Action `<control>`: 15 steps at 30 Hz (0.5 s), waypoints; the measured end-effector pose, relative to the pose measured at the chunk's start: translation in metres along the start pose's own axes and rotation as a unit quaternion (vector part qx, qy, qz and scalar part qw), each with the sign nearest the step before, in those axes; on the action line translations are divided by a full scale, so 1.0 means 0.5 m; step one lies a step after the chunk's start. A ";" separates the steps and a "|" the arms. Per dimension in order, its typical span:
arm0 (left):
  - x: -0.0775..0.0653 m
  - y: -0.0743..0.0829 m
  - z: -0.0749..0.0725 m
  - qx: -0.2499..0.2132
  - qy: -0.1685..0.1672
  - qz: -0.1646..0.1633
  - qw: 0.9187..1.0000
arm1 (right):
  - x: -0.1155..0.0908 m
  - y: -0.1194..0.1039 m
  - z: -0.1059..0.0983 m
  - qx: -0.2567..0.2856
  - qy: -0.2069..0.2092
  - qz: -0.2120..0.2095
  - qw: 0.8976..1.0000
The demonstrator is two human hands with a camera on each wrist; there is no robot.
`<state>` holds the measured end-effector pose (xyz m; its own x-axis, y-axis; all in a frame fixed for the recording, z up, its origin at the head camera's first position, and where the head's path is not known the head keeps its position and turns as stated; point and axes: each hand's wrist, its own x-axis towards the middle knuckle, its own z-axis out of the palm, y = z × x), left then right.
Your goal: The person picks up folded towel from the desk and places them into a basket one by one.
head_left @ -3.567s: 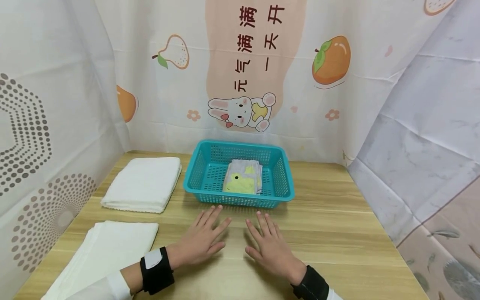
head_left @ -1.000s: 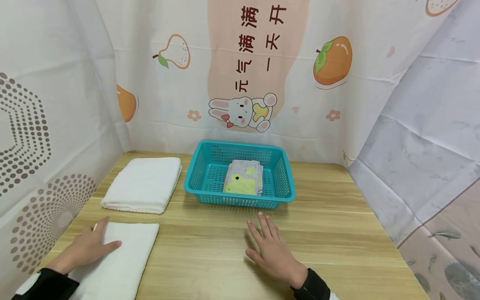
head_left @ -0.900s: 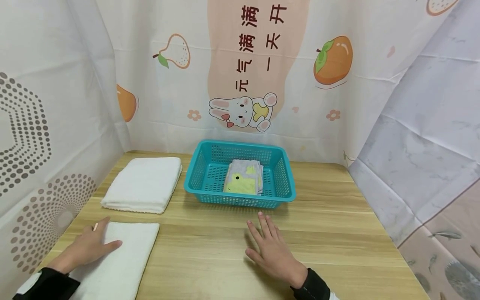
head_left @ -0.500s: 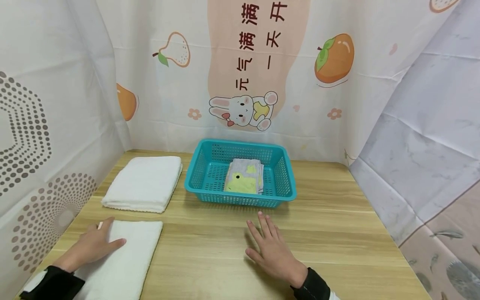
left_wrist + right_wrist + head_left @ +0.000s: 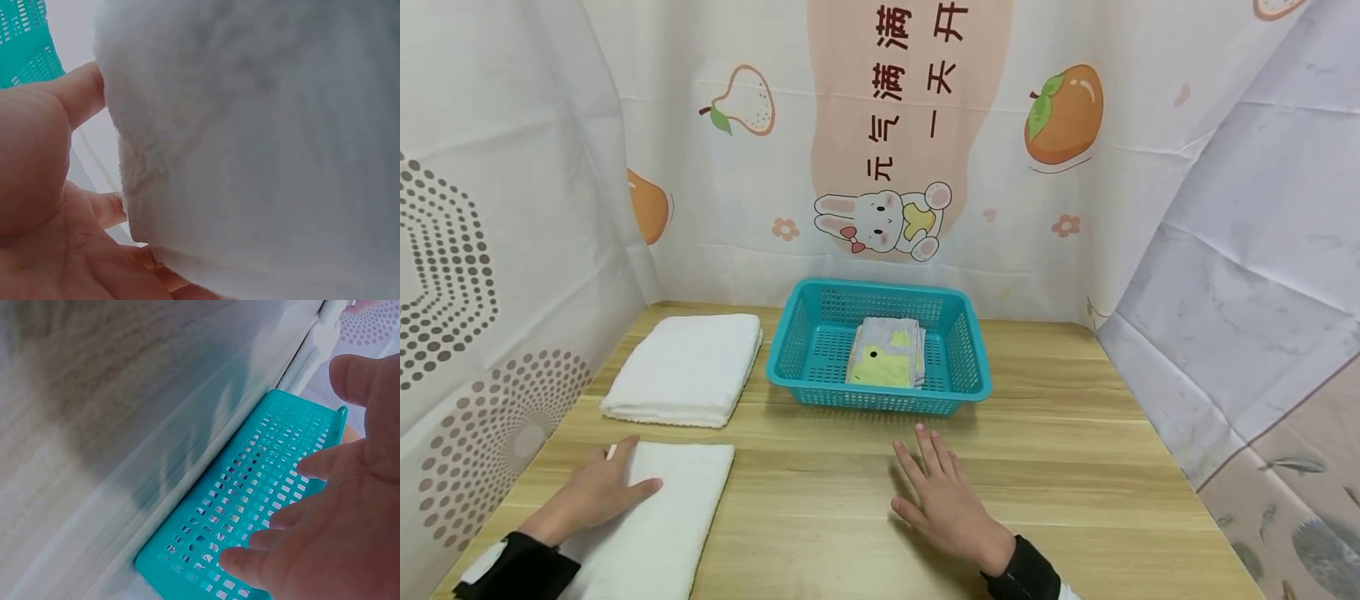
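Note:
My left hand [image 5: 597, 492] grips the left side of the near folded white towel [image 5: 677, 500], its thumb lying across the top. In the left wrist view the thumb and fingers [image 5: 106, 211] meet the fluffy edge of this towel [image 5: 250, 156], and some fingertips are hidden behind it. My right hand [image 5: 947, 504] is spread with straight fingers, low over the wooden table [image 5: 820, 517] and holding nothing. Just beyond its fingertips stands a teal plastic basket [image 5: 880, 398]. Inside lies a folded grey cloth [image 5: 883, 354] with a yellow-green animal print.
A second folded white towel [image 5: 685, 367] lies behind the near one, left of the basket. Printed curtains [image 5: 737, 192] hang along the back and both sides of the table. Each wrist wears a black band [image 5: 520, 567].
My left hand has come from the middle of the table to the near towel. Over the last second hand and towel have shifted slightly right together. My right hand has stayed put.

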<state>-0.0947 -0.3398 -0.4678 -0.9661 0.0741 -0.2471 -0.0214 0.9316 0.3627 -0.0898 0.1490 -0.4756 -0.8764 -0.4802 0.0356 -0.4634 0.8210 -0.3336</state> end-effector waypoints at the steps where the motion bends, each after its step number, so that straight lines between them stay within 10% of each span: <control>1: 0.000 0.001 0.001 -0.001 0.000 0.001 1.000 | 0.000 0.000 0.000 0.000 0.000 0.000 1.000; 15: 0.002 0.026 0.006 -0.003 0.006 0.013 1.000 | 0.000 0.003 -0.001 0.007 0.002 -0.005 1.000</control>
<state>-0.0951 -0.3268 -0.4659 -0.9695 0.0934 -0.2265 0.0021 0.9277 0.3733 -0.0905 0.1504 -0.4758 -0.8727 -0.4864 0.0426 -0.4695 0.8118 -0.3473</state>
